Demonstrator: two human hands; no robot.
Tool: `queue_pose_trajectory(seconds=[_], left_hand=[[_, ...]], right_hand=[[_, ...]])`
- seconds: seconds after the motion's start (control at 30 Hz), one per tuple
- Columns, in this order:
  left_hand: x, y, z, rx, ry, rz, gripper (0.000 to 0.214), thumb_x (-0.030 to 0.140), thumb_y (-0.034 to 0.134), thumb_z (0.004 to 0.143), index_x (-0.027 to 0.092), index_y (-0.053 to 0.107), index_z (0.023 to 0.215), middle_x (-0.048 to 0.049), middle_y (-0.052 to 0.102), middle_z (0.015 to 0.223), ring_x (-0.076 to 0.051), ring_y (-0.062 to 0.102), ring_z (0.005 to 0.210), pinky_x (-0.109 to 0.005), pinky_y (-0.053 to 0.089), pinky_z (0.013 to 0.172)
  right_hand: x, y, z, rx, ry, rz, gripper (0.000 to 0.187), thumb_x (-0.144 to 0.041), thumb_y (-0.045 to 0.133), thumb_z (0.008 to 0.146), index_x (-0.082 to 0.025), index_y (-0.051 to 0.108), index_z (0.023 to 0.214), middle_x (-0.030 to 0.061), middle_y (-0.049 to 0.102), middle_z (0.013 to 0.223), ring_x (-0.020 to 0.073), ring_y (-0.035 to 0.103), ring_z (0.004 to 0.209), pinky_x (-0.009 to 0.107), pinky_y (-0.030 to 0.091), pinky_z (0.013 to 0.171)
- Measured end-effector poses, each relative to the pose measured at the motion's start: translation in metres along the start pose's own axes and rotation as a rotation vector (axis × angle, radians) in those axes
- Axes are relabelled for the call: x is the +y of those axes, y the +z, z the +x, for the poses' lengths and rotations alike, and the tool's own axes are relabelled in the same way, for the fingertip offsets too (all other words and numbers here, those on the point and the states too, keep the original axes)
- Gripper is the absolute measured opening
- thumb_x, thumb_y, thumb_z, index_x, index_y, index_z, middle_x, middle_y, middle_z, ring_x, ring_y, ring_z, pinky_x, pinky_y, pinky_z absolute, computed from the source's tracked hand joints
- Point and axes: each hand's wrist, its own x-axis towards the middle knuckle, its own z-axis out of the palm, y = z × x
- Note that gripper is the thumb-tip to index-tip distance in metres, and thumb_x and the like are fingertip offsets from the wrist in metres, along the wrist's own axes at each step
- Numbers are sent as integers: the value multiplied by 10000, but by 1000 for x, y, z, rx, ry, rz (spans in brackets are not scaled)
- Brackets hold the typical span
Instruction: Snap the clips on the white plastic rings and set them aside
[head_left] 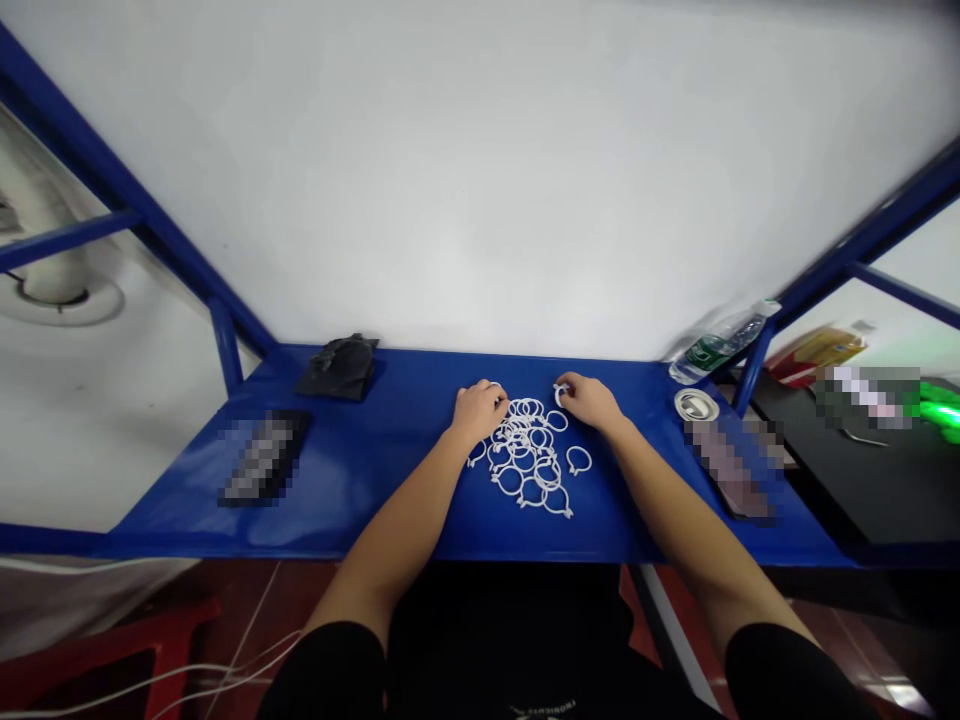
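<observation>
A loose pile of white rings (pixel 521 455), each with a small tab or clip on its rim, lies on the blue table (pixel 375 470). They look like plastic curtain rings. At the pile's far left edge is my left hand (pixel 478 410), its fingers curled round a white ring whose edge shows by the fingertips. Beyond the pile on the right, my right hand (pixel 590 400) pinches another white ring (pixel 560 394) between thumb and fingers. One single ring (pixel 578 460) lies apart, to the right of the pile.
A black plastic bag (pixel 341 367) and a blurred-out dark object (pixel 264 458) lie on the left. Toward the right are a water bottle (pixel 724 342), a white coiled roll (pixel 696 405) and a pixelated flat object (pixel 731 470). Blue frame bars and a white wall surround the table.
</observation>
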Motion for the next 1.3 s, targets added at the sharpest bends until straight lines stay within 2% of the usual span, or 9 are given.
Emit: queue_pose_trajectory(seconds=[0.2, 0.33, 0.43, 0.53, 0.63, 0.73, 0.97, 1.13, 1.3], left_hand=[[-6, 4, 1, 11, 46, -43, 154, 226, 646, 960, 276, 778, 1023, -37, 739, 1129, -236, 701, 1061, -398, 469, 975], [-9, 8, 3, 72, 51, -186, 213, 125, 643, 918, 250, 781, 1019, -36, 732, 1087, -188, 707, 922, -339, 519, 904], [-11, 11, 4, 163, 44, -331, 275, 57, 619, 886, 221, 773, 1044, -39, 707, 1085, -142, 671, 787, -291, 549, 818], [-11, 11, 4, 278, 54, -390, 304, 37, 581, 899, 213, 767, 1063, -43, 706, 1078, -136, 656, 776, -276, 556, 802], [-10, 10, 4, 357, 62, -418, 245, 116, 582, 964, 218, 764, 1093, -42, 728, 1051, -134, 661, 767, -280, 558, 824], [-10, 11, 4, 365, 35, -467, 205, 182, 600, 987, 217, 757, 1114, -38, 764, 1025, -131, 676, 736, -273, 557, 795], [-7, 8, 2, 320, -10, -505, 245, 239, 551, 1029, 222, 744, 1180, -41, 802, 1058, -137, 722, 784, -265, 570, 815], [-3, -1, 0, 367, 11, -415, 312, 158, 507, 1005, 222, 779, 1143, -43, 760, 1086, -149, 715, 897, -268, 558, 880], [-1, -4, 0, 381, 28, -420, 359, 94, 470, 971, 200, 793, 1087, -43, 751, 1028, -162, 712, 990, -266, 548, 930]], right_hand=[[23, 9, -21, 172, 38, 435, 333, -324, 595, 844, -207, 777, 1097, 24, 732, 790, 181, 640, 669, 289, 473, 650], [27, 16, -20, 178, 83, 663, 355, -413, 614, 841, -179, 782, 1051, 27, 724, 739, 173, 624, 578, 300, 491, 598], [22, 23, -19, 171, 84, 718, 352, -418, 659, 822, -185, 787, 1053, 37, 749, 782, 177, 658, 594, 307, 523, 611], [13, 29, -20, 192, 47, 774, 357, -396, 699, 800, -196, 784, 1084, 32, 745, 795, 170, 650, 609, 299, 526, 605], [2, 29, -23, 201, 38, 892, 351, -431, 739, 785, -188, 775, 1036, 2, 689, 698, 136, 559, 538, 275, 468, 537], [-7, 26, -25, 163, 80, 1048, 373, -470, 790, 749, -172, 764, 972, -19, 648, 631, 100, 465, 476, 251, 382, 472], [-15, 17, -27, 92, 154, 1327, 411, -498, 814, 753, -188, 756, 1017, 53, 799, 891, 64, 434, 437, 240, 342, 421], [-15, 17, -26, 40, 162, 1401, 334, -433, 802, 750, -192, 747, 975, 53, 808, 895, 69, 449, 428, 244, 353, 418], [-13, 19, -24, 91, 172, 1414, 266, -347, 760, 726, -181, 759, 933, 31, 773, 823, 66, 437, 429, 241, 328, 418]])
